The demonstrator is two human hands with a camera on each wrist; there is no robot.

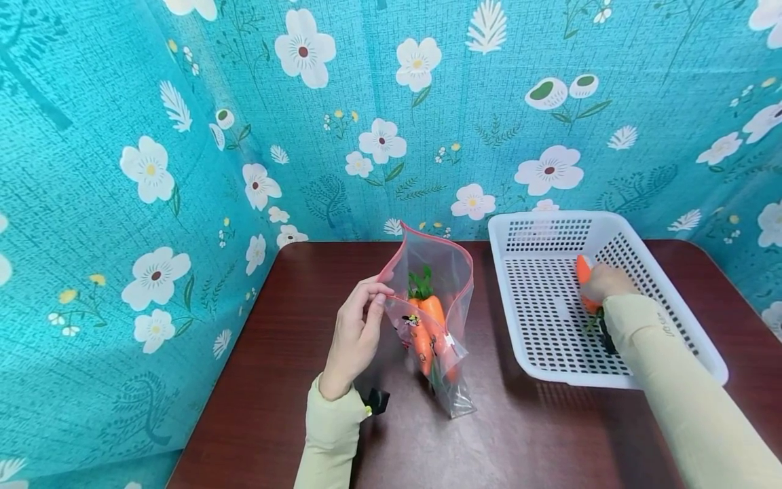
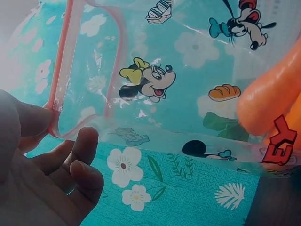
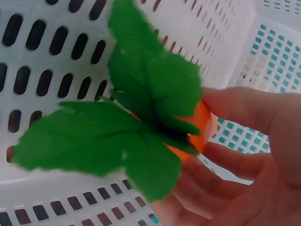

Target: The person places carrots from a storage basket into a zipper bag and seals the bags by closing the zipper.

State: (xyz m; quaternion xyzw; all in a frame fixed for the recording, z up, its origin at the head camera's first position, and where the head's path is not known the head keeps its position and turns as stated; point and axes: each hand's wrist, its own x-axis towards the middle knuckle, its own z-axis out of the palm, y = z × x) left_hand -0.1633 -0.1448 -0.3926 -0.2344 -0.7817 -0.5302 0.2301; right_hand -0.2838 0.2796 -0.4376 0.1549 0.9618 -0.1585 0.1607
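Note:
A clear zip bag [image 1: 459, 397] with a red-edged opening and cartoon prints lies on the table, its mouth spread wide. Orange carrots [image 1: 433, 309] with green tops are inside it. My left hand [image 1: 354, 333] pinches the left edge of the bag's mouth between thumb and fingers; the left wrist view shows the pinched red rim [image 2: 59, 129]. Over at the right, my right hand [image 1: 611, 280] grips a carrot [image 1: 583, 268] inside the white basket [image 1: 550, 377]. Its green leaves [image 3: 146, 122] fan out toward the camera in the right wrist view, hiding part of the carrot's body.
The perforated basket stands on the right half of the dark brown table [image 1: 275, 339], its raised walls around my right hand. Behind and to the left hangs a turquoise flowered cloth [image 1: 342, 102]. A small black device [image 1: 378, 401] sits at my left wrist.

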